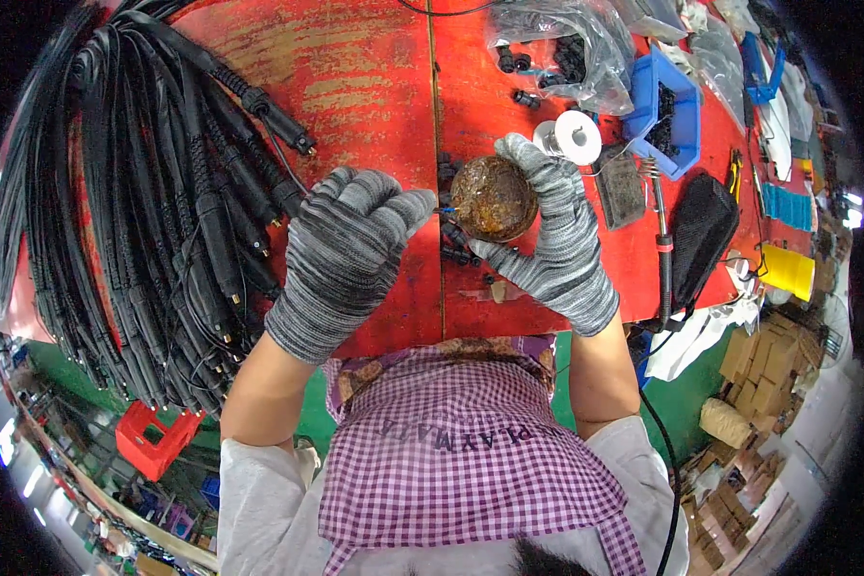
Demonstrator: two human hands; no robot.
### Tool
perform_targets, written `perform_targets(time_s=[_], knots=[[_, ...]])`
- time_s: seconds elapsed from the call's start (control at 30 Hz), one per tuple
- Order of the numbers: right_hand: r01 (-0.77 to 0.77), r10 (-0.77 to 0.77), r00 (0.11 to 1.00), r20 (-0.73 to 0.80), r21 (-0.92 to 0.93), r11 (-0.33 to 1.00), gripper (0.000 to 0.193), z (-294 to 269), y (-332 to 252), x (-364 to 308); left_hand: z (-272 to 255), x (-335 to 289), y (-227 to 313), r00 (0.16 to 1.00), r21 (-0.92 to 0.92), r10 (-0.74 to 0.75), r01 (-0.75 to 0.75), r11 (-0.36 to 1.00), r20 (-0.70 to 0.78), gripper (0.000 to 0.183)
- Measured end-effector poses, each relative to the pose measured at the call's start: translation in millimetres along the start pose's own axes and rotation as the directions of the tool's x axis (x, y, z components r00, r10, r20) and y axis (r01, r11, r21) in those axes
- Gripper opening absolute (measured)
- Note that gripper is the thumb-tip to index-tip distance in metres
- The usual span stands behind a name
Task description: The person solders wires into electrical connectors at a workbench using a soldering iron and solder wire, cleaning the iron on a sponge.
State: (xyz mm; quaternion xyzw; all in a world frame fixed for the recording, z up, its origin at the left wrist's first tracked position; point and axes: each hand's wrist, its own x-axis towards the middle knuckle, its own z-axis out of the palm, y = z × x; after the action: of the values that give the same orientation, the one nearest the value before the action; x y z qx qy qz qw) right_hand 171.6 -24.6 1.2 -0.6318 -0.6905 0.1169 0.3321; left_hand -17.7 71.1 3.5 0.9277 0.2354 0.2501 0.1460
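Observation:
My left hand [350, 250], in a grey striped knit glove, is closed in a pinch on a thin wire. Its blue end [444, 209] sticks out past my fingertips and meets the left rim of a round tin [494, 199]. Brown, crusted material like rosin fills the tin. My right hand [557, 240], gloved the same way, grips the tin from its right side, thumb below and fingers above. A black cable with a connector [276, 117] leads down toward my left hand. Several small black parts [459, 245] lie partly hidden beside and under the tin.
A large bundle of black cables [163, 192] hangs over the left table side. Right of my right hand are a solder spool [578, 137], a soldering iron [663, 245], a grey pad [622, 187] and a blue bin [686, 106]. A plastic bag [605, 48] holds black fittings.

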Motion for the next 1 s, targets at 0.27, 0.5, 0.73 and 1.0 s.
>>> perform_targets(time_s=[0.27,0.5,0.73,1.0], knots=[[-0.012,0.012,1.000,-0.002,0.011,1.000,0.078,0,2,-3,1,-1,-1,0.998,0.115,0.049,-0.051,0.992,0.026,0.016],[-0.041,0.048,0.995,-0.090,0.083,0.996,0.077,4,9,-10,1,-1,-1,0.999,0.115,0.031,-0.034,0.993,0.032,0.017],[-0.037,0.039,0.998,-0.050,0.039,0.999,0.078,4,3,-6,1,-1,-2,0.999,0.068,0.024,-0.027,0.997,0.046,0.017],[-0.082,0.148,0.969,-0.199,0.306,0.948,0.085,3,18,-17,2,3,1,0.996,0.086,0.087,-0.085,0.993,-0.011,0.013]])
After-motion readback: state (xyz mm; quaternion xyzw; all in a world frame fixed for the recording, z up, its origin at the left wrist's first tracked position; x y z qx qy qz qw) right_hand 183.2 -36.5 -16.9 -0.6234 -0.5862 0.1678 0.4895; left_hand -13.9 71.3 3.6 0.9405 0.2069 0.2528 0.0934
